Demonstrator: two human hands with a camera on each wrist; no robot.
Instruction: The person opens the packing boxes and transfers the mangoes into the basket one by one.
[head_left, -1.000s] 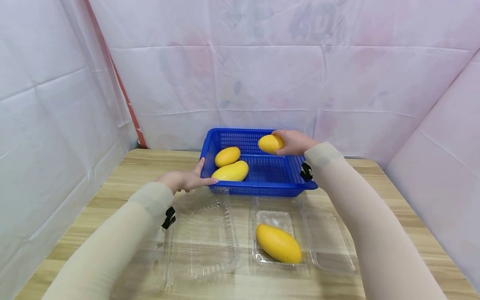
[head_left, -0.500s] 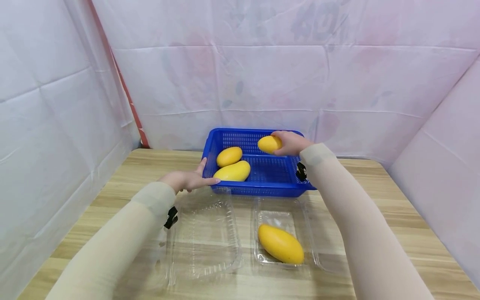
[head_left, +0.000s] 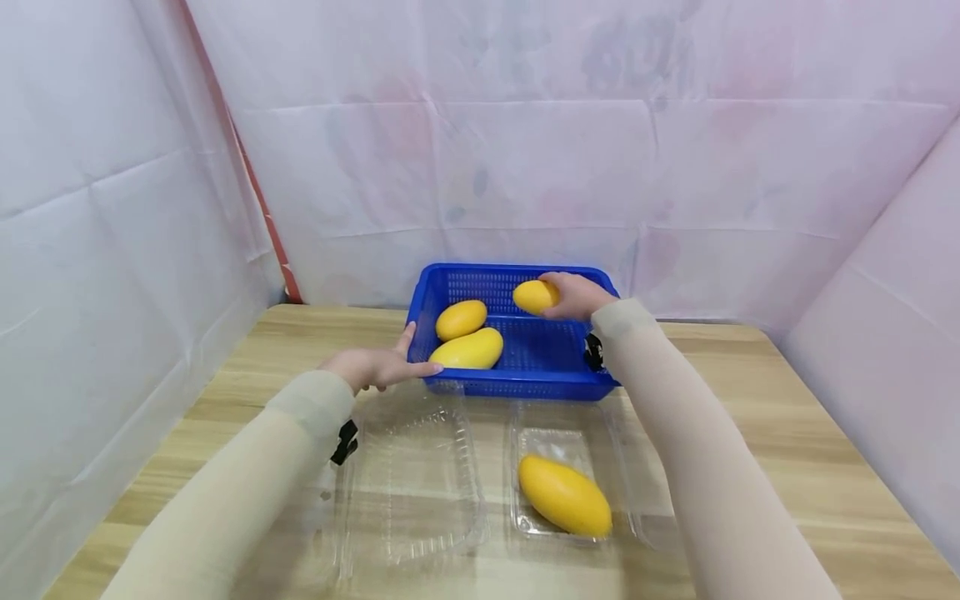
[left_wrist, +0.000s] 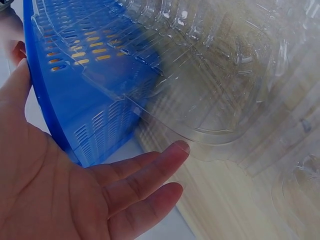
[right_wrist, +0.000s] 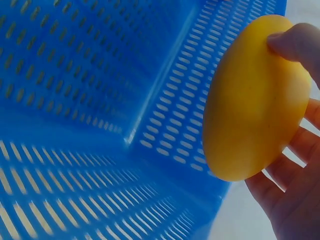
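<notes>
My right hand (head_left: 576, 296) grips a yellow mango (head_left: 535, 297) over the back right part of a blue plastic basket (head_left: 517, 379). In the right wrist view, the thumb presses one side of that mango (right_wrist: 255, 100) and the fingers curl behind it. At the basket's left front corner is my left hand (head_left: 375, 367), thumb along the rim. Its fingers extend loosely beside the basket wall in the left wrist view, holding nothing. Two more mangoes, one behind (head_left: 461, 320) and one in front (head_left: 468, 350), lie in the basket's left side.
In front of the basket, an opened clear plastic box (head_left: 551, 440) holds a mango (head_left: 565, 496). Its transparent lid lies to the right, partly behind my right sleeve. Another clear container (head_left: 423, 483) sits on the wooden table (head_left: 757, 400) to the left. White cloth (head_left: 540, 175) hangs behind.
My right hand has shifted slightly left over the basket, still holding the mango. My left hand stays at the basket corner. The head view has moved a little.
</notes>
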